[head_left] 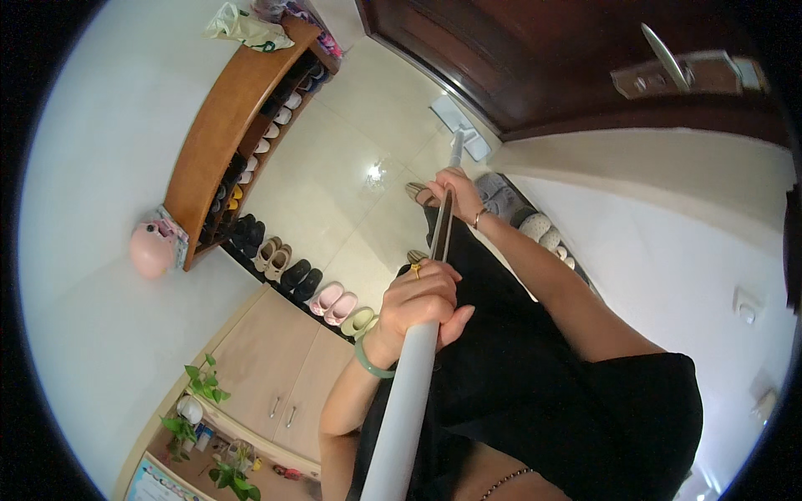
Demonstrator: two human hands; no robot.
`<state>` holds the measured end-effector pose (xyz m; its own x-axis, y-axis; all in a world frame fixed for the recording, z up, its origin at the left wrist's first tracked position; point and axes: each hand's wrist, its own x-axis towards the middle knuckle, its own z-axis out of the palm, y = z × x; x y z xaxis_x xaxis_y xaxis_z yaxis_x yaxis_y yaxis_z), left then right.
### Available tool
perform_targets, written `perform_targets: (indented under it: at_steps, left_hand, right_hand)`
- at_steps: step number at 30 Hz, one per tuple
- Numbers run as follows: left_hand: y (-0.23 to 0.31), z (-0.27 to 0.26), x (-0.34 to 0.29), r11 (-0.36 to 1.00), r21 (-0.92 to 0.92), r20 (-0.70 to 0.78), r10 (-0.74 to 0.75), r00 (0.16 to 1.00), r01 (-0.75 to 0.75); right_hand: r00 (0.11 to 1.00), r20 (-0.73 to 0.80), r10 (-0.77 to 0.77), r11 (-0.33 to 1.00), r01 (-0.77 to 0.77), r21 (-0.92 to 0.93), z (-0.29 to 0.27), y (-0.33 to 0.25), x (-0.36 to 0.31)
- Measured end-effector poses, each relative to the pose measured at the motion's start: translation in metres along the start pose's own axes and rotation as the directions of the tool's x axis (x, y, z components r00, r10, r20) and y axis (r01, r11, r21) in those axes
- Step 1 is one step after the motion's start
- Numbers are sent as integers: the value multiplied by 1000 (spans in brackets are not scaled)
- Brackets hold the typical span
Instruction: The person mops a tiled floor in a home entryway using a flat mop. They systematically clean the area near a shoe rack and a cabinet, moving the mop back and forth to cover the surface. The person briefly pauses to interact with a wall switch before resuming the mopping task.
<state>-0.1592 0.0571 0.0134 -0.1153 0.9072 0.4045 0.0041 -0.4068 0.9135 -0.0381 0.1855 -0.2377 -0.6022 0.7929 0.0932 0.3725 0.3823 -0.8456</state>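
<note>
A flat mop (pixel 399 426) with a long white and grey pole runs from the lower edge up past both hands. Its pale rectangular head (pixel 474 144) lies on the tiled floor beside the dark door's foot. My left hand (pixel 415 302), with a green bangle and a yellow ring, is wrapped round the thick white part of the pole. Farther along, toward the mop head, my right hand (pixel 458 192) is closed round the thinner part. A thin bracelet circles that wrist. My striped slippers (pixel 416 192) show partly beneath the pole.
A brown shoe rack (pixel 230 117) full of shoes stands at the far left. Several pairs of shoes, among them pink clogs (pixel 334 302), line the pale cabinet (pixel 259 359). More slippers (pixel 539 227) lie along the right wall. The dark door (pixel 535 58) bounds the far right.
</note>
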Motion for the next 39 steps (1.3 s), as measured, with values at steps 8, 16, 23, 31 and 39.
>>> perform_targets:
  at_steps: [8, 16, 23, 31, 39]
  left_hand:
    - [-9, -81, 78, 995, 37, -160, -88, 983, 95]
    - [-54, -116, 122, 971, 236, -170, 11, 985, 30]
    - [-94, -130, 140, 959, 284, -331, 92, 939, 6]
    - [-61, -124, 102, 956, 280, -389, 25, 921, 92]
    - [9, -155, 40, 969, 174, -525, -60, 849, 177]
  right_hand:
    - [988, 113, 108, 934, -139, 329, 49, 2, 107]
    - [956, 246, 159, 741, -280, 610, 98, 5, 236]
    - [976, 90, -197, 975, 186, 120, 110, 22, 291]
    - [939, 290, -186, 982, 167, 88, 113, 8, 251]
    - [959, 209, -190, 966, 145, 213, 178, -70, 185]
